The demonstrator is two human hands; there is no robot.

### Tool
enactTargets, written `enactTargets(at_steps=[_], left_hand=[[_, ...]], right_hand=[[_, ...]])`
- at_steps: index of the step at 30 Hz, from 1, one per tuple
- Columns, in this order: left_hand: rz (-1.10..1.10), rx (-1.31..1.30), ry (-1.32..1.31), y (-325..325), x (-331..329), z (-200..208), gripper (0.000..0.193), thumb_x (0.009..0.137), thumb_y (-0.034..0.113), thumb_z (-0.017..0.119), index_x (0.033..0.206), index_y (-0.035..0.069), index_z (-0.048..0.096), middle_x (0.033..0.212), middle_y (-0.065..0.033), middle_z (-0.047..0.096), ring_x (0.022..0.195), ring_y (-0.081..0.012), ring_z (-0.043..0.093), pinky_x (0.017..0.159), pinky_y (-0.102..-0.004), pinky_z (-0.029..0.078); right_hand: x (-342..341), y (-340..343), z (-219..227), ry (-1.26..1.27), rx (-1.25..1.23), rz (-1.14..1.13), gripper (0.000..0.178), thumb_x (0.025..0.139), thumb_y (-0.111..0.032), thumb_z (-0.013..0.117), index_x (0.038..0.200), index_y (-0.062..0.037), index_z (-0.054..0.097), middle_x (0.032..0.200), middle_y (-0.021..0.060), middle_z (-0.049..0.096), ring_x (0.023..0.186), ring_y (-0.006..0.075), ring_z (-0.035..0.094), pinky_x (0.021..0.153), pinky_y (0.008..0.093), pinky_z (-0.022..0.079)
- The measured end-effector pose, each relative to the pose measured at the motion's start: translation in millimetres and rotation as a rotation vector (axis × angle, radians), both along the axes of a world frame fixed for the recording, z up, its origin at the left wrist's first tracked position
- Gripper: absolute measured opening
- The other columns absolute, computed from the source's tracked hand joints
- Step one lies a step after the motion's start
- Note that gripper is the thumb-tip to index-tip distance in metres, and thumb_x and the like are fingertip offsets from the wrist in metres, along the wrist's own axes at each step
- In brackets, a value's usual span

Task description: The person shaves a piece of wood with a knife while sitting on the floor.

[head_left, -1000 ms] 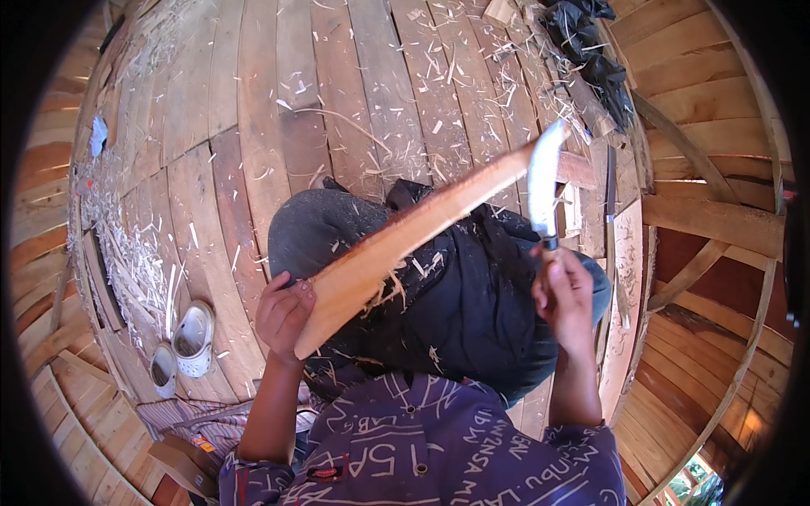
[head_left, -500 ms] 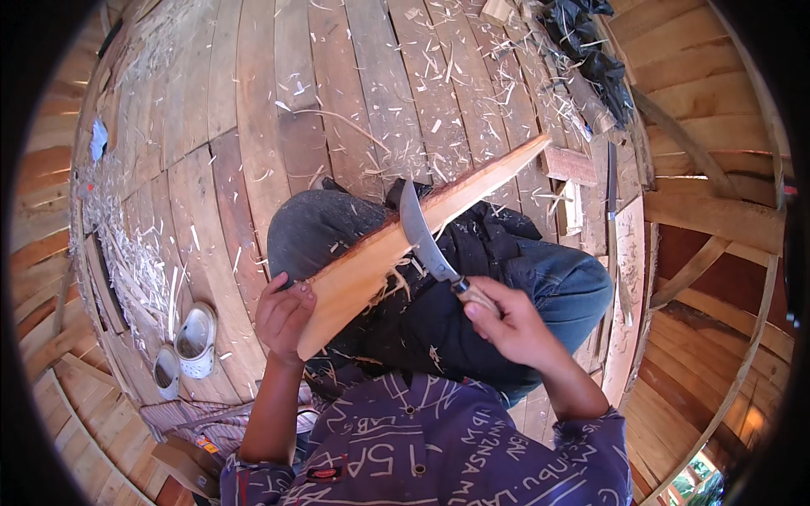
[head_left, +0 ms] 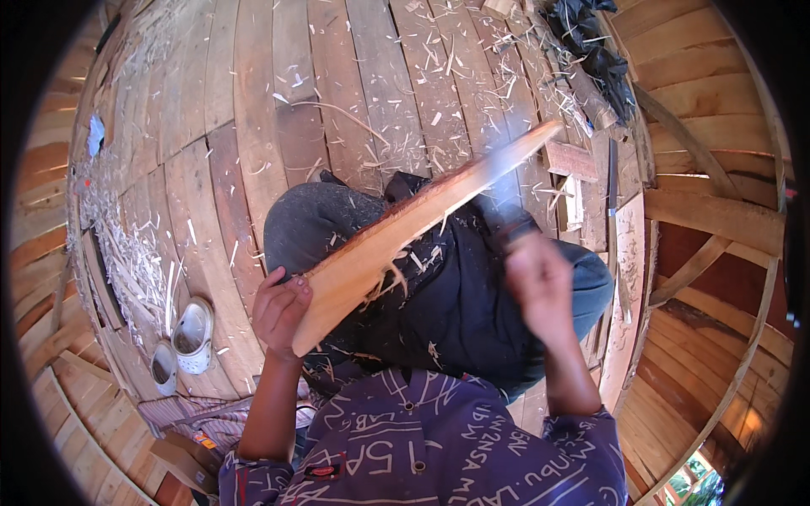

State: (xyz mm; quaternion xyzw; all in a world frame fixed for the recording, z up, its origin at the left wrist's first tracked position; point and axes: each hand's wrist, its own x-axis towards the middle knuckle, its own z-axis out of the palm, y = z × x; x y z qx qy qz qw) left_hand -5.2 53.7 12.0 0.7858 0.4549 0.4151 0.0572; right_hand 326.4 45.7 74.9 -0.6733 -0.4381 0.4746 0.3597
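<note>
A long tapered piece of wood (head_left: 371, 255), pale on its cut face with a dark rough edge, lies slanted across my lap. My left hand (head_left: 281, 314) is closed round its wide near-left end. Thin curled shavings hang from its lower edge. My right hand (head_left: 540, 280), smeared by motion, is closed on the handle of a large curved knife (head_left: 501, 173). The blade is a pale blur over the narrow far-right part of the wood; whether it touches cannot be told.
Shavings are strewn over the plank floor (head_left: 253, 76), with a pile (head_left: 131, 261) at left. Pale clogs (head_left: 194, 336) stand at lower left. On the right lie a wood block (head_left: 571, 162), a long dark blade (head_left: 612, 177) and black plastic (head_left: 603, 63) farther off.
My right hand has swung the knife outward to the right, from the wood's middle toward its far tip. The wood's tip has risen slightly; my left hand keeps its hold.
</note>
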Motion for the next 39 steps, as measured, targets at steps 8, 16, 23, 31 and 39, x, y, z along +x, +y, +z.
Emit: enactTargets(at_steps=[8,16,23,31,39], left_hand=[[0.042,0.016,-0.010,3.9,4.9,2.9,0.011,0.069,-0.006,0.071,0.071,0.002,0.064,0.074,-0.0087,0.064,0.071,-0.0205,0.063,0.081,-0.0457,0.053],[0.003,0.001,0.020,-1.2,0.9,-0.1,0.009,0.077,-0.003,0.064,0.083,0.002,0.063,0.080,-0.0111,0.064,0.075,-0.0234,0.063,0.085,-0.0494,0.051],[-0.006,0.001,0.019,1.5,1.1,1.8,0.008,0.077,-0.003,0.064,0.083,0.003,0.062,0.079,-0.0110,0.064,0.076,-0.0235,0.063,0.084,-0.0493,0.051],[-0.001,-0.005,0.020,-1.0,0.5,-0.9,0.008,0.076,-0.003,0.064,0.082,0.002,0.062,0.081,-0.0111,0.064,0.076,-0.0231,0.063,0.086,-0.0498,0.050],[0.004,0.012,0.038,-2.3,1.4,-0.8,0.010,0.075,-0.003,0.066,0.082,0.002,0.063,0.080,-0.0104,0.063,0.076,-0.0223,0.062,0.087,-0.0497,0.049]], right_hand=[[-4.8,-12.5,-7.9,0.167,-0.042,0.067,0.028,0.092,-0.016,0.058,0.113,0.0020,0.056,0.070,-0.0001,0.055,0.063,0.0068,0.051,0.059,0.0227,0.042],[-0.8,-0.6,3.2,0.377,-0.080,-0.105,0.025,0.094,-0.018,0.054,0.111,-0.0007,0.057,0.066,-0.0031,0.049,0.056,0.0030,0.045,0.050,0.0194,0.037],[6.2,6.1,-3.7,0.520,-0.032,-0.230,0.027,0.095,-0.018,0.053,0.117,-0.0022,0.054,0.064,-0.0033,0.047,0.053,0.0026,0.043,0.047,0.0193,0.034],[5.5,5.1,-7.4,0.373,-0.119,0.005,0.027,0.096,-0.022,0.050,0.117,-0.0033,0.054,0.063,-0.0045,0.044,0.052,0.0029,0.041,0.044,0.0188,0.033],[0.5,19.0,-7.4,0.410,-0.044,-0.222,0.014,0.095,-0.018,0.053,0.099,-0.0040,0.055,0.062,-0.0064,0.042,0.052,0.0026,0.040,0.047,0.0185,0.033]])
